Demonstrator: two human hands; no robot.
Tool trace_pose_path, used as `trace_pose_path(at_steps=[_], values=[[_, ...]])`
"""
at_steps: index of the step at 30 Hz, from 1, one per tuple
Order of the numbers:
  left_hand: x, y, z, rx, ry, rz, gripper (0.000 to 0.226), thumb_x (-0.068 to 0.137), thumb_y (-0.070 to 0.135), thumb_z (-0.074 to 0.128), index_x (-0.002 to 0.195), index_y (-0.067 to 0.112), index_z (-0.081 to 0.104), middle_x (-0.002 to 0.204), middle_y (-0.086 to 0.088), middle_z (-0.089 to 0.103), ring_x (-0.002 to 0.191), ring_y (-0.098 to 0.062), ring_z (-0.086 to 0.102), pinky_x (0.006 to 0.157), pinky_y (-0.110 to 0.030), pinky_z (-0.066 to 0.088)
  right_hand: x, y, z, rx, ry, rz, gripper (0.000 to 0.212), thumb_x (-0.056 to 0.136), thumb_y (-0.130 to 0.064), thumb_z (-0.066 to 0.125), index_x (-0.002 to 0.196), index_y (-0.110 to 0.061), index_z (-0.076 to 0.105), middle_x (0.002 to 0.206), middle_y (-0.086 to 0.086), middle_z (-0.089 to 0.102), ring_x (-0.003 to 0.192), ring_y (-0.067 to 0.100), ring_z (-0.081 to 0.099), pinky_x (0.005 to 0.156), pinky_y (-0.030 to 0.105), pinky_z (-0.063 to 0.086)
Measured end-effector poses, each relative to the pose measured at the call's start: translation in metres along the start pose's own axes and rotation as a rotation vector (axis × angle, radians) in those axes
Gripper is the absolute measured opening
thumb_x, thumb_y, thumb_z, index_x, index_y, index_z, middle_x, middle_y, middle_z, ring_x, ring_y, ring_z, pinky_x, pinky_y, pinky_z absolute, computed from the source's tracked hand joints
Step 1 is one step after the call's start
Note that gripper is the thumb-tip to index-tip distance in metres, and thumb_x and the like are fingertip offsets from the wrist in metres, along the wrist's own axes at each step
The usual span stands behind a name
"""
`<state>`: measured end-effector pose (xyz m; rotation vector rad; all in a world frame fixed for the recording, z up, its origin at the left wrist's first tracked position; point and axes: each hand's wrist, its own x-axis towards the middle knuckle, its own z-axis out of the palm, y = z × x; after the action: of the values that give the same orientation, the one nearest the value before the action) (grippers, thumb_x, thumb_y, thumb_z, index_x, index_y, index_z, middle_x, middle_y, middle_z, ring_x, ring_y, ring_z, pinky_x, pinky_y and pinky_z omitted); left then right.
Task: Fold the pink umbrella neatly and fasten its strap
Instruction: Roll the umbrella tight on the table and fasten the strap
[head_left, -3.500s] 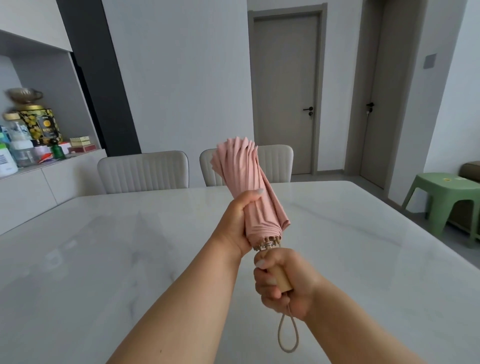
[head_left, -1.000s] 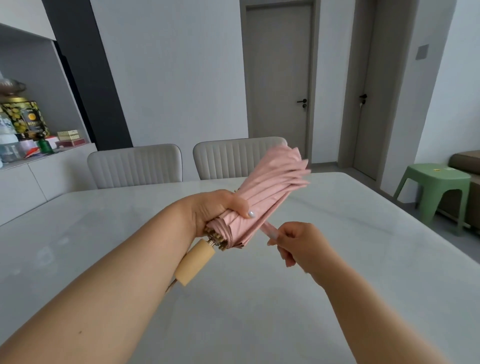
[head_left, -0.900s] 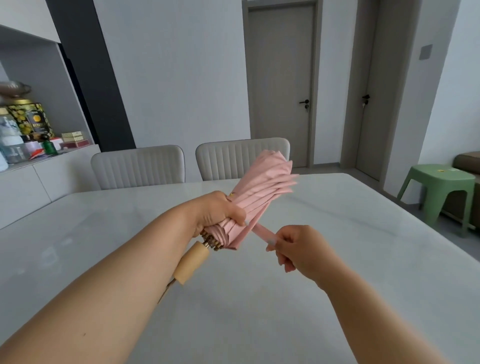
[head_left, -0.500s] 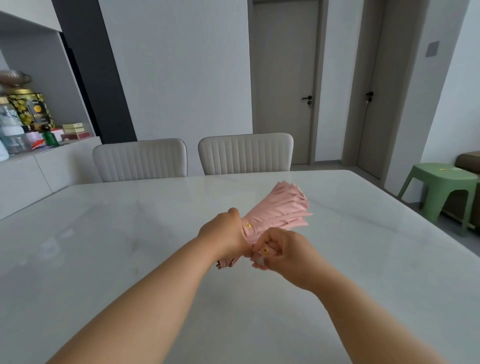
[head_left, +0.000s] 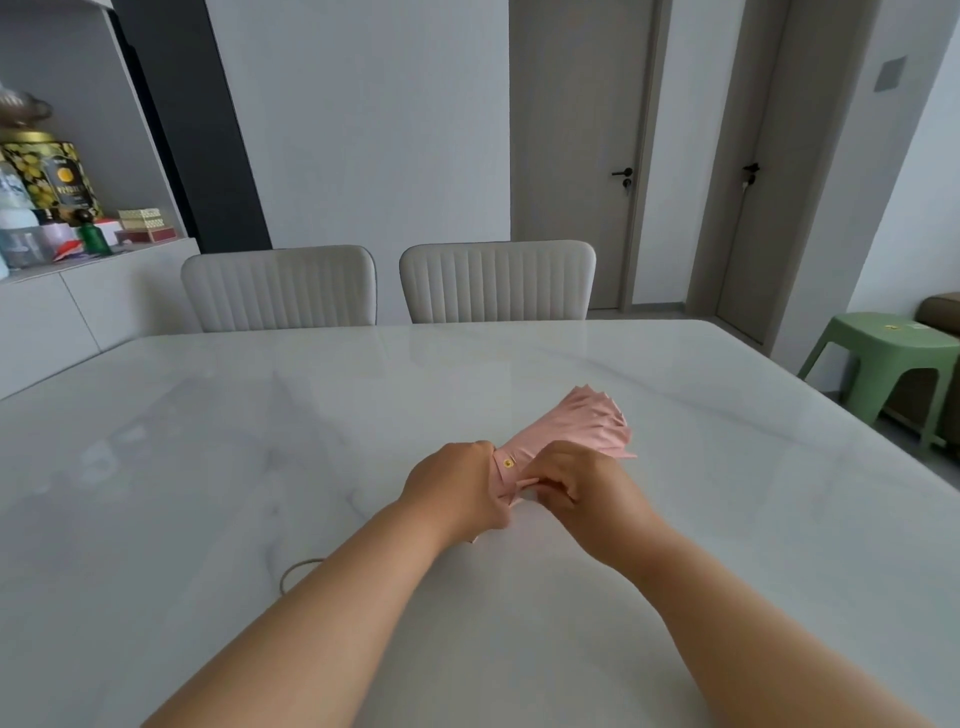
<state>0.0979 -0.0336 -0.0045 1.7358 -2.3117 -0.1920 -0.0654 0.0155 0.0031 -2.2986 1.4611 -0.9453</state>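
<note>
The folded pink umbrella (head_left: 576, 423) lies low over the white marble table (head_left: 208, 441), its pleated tip pointing to the far right. My left hand (head_left: 454, 488) grips the bundle near the handle end, and the handle itself is hidden behind it. A gold snap button (head_left: 508, 463) shows on the fabric between the hands. My right hand (head_left: 582, 486) pinches the pink strap (head_left: 522, 484) and holds it across the bundle. The beige wrist loop (head_left: 298, 570) peeks out on the table beside my left forearm.
Two grey padded chairs (head_left: 280, 288) (head_left: 498, 283) stand at the table's far edge. A green plastic stool (head_left: 883, 358) is off the right side. A sideboard (head_left: 78, 291) with tins and bottles runs along the left wall. Two closed doors are at the back.
Both hands have lowered the umbrella from mid-air down towards the table. My right hand drew the strap out and has brought it around the bundle up to the snap.
</note>
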Motion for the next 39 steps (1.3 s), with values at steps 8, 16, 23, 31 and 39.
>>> trace_pose_path(at_steps=[8,16,23,31,39], values=[[-0.004,0.007,0.010,0.095,0.085,0.098,0.016,0.083,0.028,0.052,0.094,0.017,0.051,0.097,-0.004,0.062,0.088,-0.027,0.060,0.064,-0.029,0.039,0.010,-0.001,0.004,-0.067,0.105,-0.078,0.022,0.082,0.002,0.056,0.088,-0.008,0.075,0.081,-0.001,0.064,0.079,0.009,0.051,0.077,-0.002,0.030],[-0.008,0.005,0.013,0.068,0.114,0.127,0.034,0.080,0.034,0.059,0.107,0.014,0.055,0.105,-0.004,0.063,0.094,-0.026,0.059,0.069,-0.031,0.041,0.014,-0.010,0.000,-0.021,0.011,0.144,0.022,0.090,-0.006,0.057,0.096,-0.016,0.076,0.078,-0.009,0.060,0.064,-0.007,0.048,0.063,0.003,0.037],[-0.009,0.000,0.014,0.045,0.119,0.170,0.040,0.080,0.039,0.062,0.111,0.014,0.055,0.107,-0.003,0.063,0.097,-0.024,0.058,0.074,-0.031,0.045,0.023,-0.011,-0.001,0.009,-0.027,0.332,0.012,0.091,-0.018,0.061,0.091,-0.023,0.072,0.067,-0.008,0.056,0.070,0.015,0.054,0.050,0.015,0.035],[-0.009,-0.001,0.017,0.056,0.132,0.202,0.046,0.080,0.045,0.065,0.112,0.014,0.055,0.107,-0.001,0.062,0.097,-0.023,0.058,0.074,-0.032,0.044,0.032,-0.019,-0.013,-0.158,-0.141,0.457,0.007,0.080,-0.037,0.072,0.083,-0.031,0.071,0.067,-0.013,0.047,0.065,0.006,0.045,0.052,0.015,0.039],[-0.006,-0.006,0.021,0.075,0.126,0.228,0.051,0.077,0.056,0.065,0.109,0.017,0.056,0.104,0.002,0.064,0.094,-0.022,0.059,0.072,-0.032,0.045,0.056,-0.004,-0.008,-0.226,-0.177,0.705,0.056,0.050,-0.055,0.075,0.094,-0.021,0.065,0.105,-0.001,0.057,0.089,0.013,0.053,0.067,0.021,0.044]])
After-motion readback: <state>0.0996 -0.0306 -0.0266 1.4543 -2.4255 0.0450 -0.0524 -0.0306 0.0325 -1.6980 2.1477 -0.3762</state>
